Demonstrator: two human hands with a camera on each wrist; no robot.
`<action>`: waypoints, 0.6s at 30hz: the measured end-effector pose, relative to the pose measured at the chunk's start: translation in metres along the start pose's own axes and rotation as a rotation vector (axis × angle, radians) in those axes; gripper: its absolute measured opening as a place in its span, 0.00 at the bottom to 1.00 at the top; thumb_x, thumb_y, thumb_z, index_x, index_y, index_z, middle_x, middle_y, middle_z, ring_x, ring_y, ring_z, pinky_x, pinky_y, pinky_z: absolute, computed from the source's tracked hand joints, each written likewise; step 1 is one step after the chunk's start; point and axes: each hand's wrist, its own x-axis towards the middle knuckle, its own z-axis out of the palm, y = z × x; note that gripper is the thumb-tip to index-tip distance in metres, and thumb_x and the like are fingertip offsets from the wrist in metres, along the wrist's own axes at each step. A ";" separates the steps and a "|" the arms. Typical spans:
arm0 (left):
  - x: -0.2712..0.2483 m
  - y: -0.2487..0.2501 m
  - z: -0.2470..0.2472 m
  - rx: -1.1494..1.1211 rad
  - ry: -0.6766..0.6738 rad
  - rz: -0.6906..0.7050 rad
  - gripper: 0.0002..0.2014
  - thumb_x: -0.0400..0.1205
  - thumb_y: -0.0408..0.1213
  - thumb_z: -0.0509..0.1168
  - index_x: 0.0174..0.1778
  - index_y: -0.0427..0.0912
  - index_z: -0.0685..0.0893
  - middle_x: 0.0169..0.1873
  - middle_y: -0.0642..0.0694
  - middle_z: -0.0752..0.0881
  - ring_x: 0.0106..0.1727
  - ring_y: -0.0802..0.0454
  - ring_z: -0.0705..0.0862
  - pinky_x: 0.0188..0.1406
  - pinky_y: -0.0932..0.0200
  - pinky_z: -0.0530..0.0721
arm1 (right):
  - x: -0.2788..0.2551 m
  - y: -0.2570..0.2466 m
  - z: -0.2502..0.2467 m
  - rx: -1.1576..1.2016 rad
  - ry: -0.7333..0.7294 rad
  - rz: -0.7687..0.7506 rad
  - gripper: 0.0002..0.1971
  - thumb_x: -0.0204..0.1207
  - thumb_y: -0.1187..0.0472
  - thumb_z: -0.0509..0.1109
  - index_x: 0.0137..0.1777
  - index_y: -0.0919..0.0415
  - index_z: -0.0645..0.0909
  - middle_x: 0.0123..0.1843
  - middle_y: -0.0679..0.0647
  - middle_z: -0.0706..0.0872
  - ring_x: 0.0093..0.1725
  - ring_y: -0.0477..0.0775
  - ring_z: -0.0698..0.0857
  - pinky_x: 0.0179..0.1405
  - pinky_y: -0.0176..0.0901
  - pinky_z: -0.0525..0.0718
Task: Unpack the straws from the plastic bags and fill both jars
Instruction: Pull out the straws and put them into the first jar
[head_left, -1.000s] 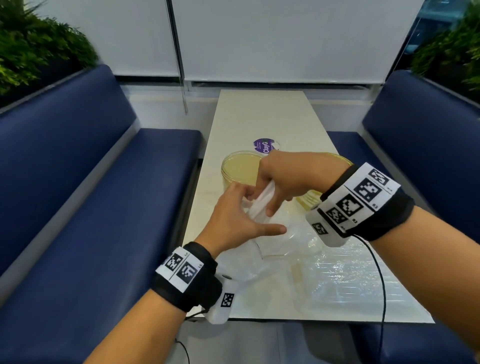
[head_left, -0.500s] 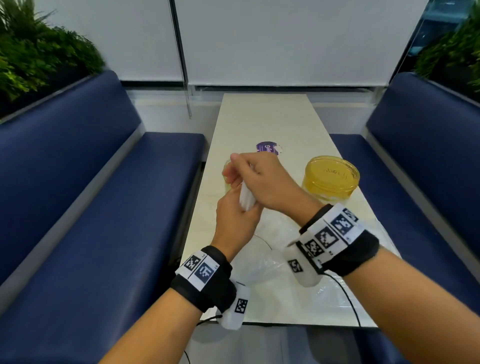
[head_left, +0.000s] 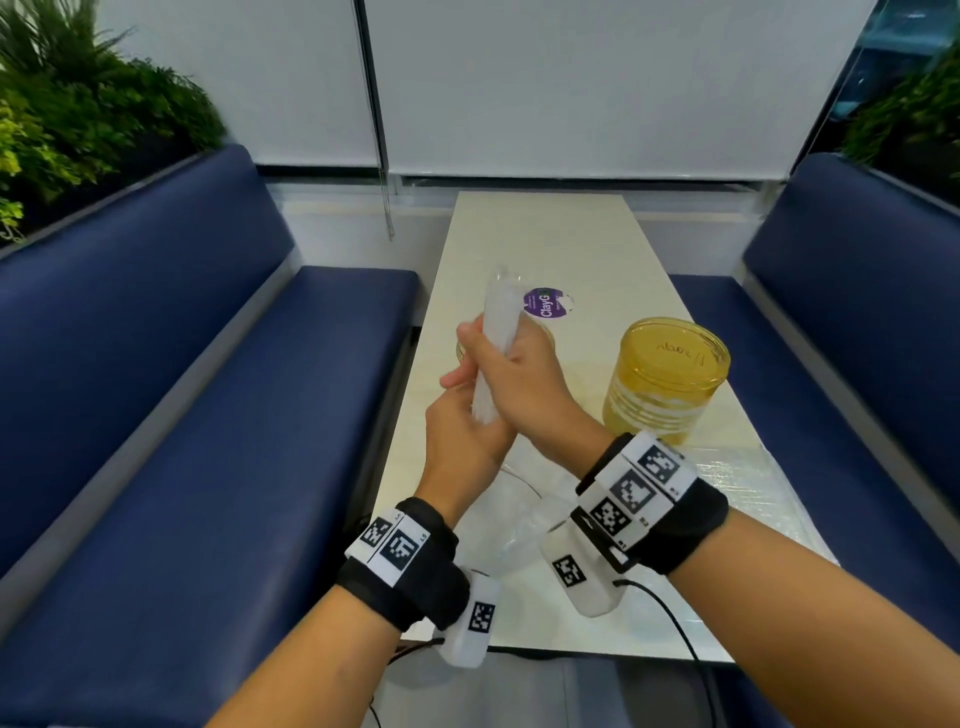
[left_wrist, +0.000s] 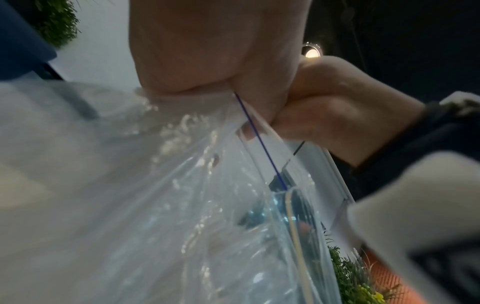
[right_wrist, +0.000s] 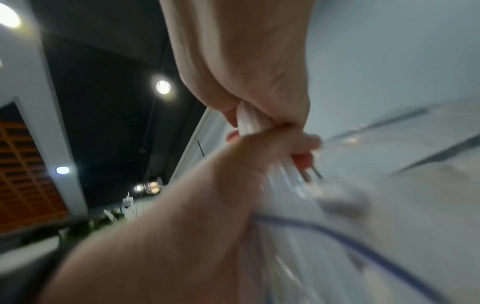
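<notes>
The right hand (head_left: 519, 387) is wrapped around a bundle of white straws (head_left: 497, 332), which sticks up above the fist. Below it, the left hand (head_left: 460, 441) pinches the clear plastic bag (left_wrist: 161, 205) hanging over the table (head_left: 540, 244), near the yellow jar (head_left: 667, 382).

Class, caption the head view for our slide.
Right hand lifts straws from bag held by left hand.

I note white straws (head_left: 496, 338), amber jar (head_left: 667, 382) with white stripes, navy seats (head_left: 208, 415), cream worktop (head_left: 545, 234), purple sticker (head_left: 544, 303).
</notes>
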 end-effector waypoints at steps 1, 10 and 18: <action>-0.002 0.001 -0.001 -0.002 -0.004 -0.014 0.05 0.78 0.34 0.74 0.43 0.41 0.84 0.35 0.43 0.90 0.33 0.49 0.88 0.30 0.51 0.86 | 0.004 -0.008 0.000 0.035 0.008 -0.017 0.12 0.85 0.55 0.67 0.52 0.66 0.78 0.31 0.56 0.86 0.33 0.56 0.90 0.48 0.65 0.90; -0.003 -0.014 -0.011 0.001 0.050 -0.075 0.15 0.73 0.50 0.77 0.38 0.42 0.86 0.42 0.42 0.90 0.43 0.41 0.91 0.46 0.34 0.91 | 0.079 -0.102 -0.030 0.235 0.082 -0.246 0.07 0.87 0.59 0.63 0.47 0.59 0.73 0.29 0.51 0.73 0.23 0.48 0.73 0.24 0.43 0.78; 0.002 -0.022 -0.021 0.016 0.099 -0.067 0.11 0.77 0.44 0.78 0.37 0.42 0.86 0.43 0.45 0.89 0.41 0.44 0.91 0.41 0.36 0.91 | 0.155 -0.069 -0.032 0.157 0.163 -0.293 0.11 0.86 0.54 0.65 0.60 0.61 0.72 0.33 0.51 0.75 0.28 0.48 0.75 0.30 0.46 0.81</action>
